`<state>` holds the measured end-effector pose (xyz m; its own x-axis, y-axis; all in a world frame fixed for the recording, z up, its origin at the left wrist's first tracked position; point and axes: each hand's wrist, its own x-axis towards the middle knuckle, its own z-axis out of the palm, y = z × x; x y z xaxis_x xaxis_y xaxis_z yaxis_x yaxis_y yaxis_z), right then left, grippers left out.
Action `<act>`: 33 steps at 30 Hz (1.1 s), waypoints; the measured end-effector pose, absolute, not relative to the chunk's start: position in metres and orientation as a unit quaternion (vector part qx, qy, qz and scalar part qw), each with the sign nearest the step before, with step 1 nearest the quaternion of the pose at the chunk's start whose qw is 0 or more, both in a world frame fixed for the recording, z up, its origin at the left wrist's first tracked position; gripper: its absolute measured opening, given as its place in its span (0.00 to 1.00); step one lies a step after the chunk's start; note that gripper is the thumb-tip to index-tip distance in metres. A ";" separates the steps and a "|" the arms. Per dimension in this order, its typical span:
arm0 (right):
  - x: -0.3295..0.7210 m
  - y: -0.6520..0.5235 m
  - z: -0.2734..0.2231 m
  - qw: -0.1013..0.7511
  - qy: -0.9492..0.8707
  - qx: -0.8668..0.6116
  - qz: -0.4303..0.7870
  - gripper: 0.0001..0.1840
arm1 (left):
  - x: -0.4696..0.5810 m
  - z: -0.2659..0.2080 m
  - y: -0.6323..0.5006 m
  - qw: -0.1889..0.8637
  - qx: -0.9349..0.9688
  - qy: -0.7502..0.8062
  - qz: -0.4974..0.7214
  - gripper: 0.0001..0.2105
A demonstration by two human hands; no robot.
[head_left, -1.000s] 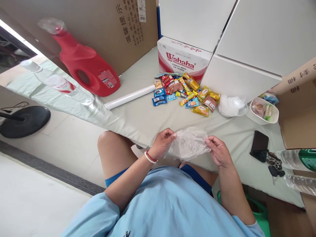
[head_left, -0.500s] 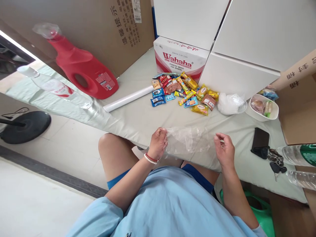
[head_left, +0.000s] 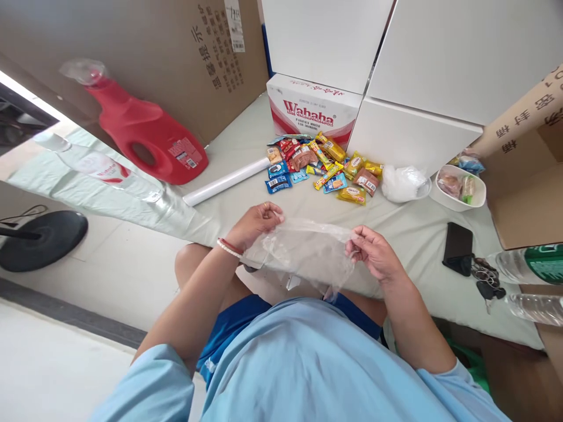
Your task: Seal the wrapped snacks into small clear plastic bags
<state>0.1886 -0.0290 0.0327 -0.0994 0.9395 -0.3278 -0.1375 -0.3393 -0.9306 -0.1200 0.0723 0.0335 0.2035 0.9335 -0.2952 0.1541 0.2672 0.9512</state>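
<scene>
A clear plastic bag [head_left: 308,249] is stretched between my hands, over the front edge of the cloth-covered table. My left hand [head_left: 259,223] pinches its upper left corner, and a red and white bracelet circles that wrist. The upper right edge is gripped by my right hand [head_left: 370,251] between thumb and fingers. Beyond the bag lies a pile of small wrapped snacks [head_left: 325,167] in yellow, blue, red and brown packets. A white plastic roll [head_left: 226,180] lies just left of the pile.
A Wahaha carton [head_left: 312,111] stands behind the snacks. To the left are a red jug [head_left: 149,138] and a water bottle [head_left: 103,167]. On the right are crumpled clear plastic [head_left: 403,183], a white bowl [head_left: 444,202] holding packets, a black phone [head_left: 457,249], keys [head_left: 488,287] and bottles [head_left: 514,264].
My right hand, apart from the bag before, now grips its right edge. My left hand has moved left and up, and the bag is spread wider and hangs down.
</scene>
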 end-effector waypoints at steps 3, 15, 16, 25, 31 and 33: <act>0.171 -0.024 0.032 0.473 -0.349 -0.542 0.601 0.25 | -0.116 0.054 0.073 0.368 0.517 0.622 0.458 0.16; 0.190 -0.006 -0.018 0.527 -0.262 -0.585 0.558 0.25 | -0.034 -0.042 -0.040 0.160 0.832 0.491 0.204 0.23; 0.206 0.000 -0.020 0.515 -0.284 -0.610 0.530 0.24 | -0.041 -0.049 -0.032 0.157 0.846 0.477 0.176 0.26; 0.291 0.072 -0.014 0.331 -0.531 -0.761 0.173 0.07 | -0.092 -0.044 0.030 0.195 0.883 0.421 0.064 0.32; 0.264 0.127 -0.018 0.119 -0.720 -0.675 0.112 0.34 | -0.082 -0.049 0.017 0.134 0.873 0.469 0.028 0.29; 0.260 0.135 -0.019 0.069 -0.716 -0.683 0.128 0.34 | -0.079 -0.051 0.013 0.106 0.875 0.471 0.022 0.32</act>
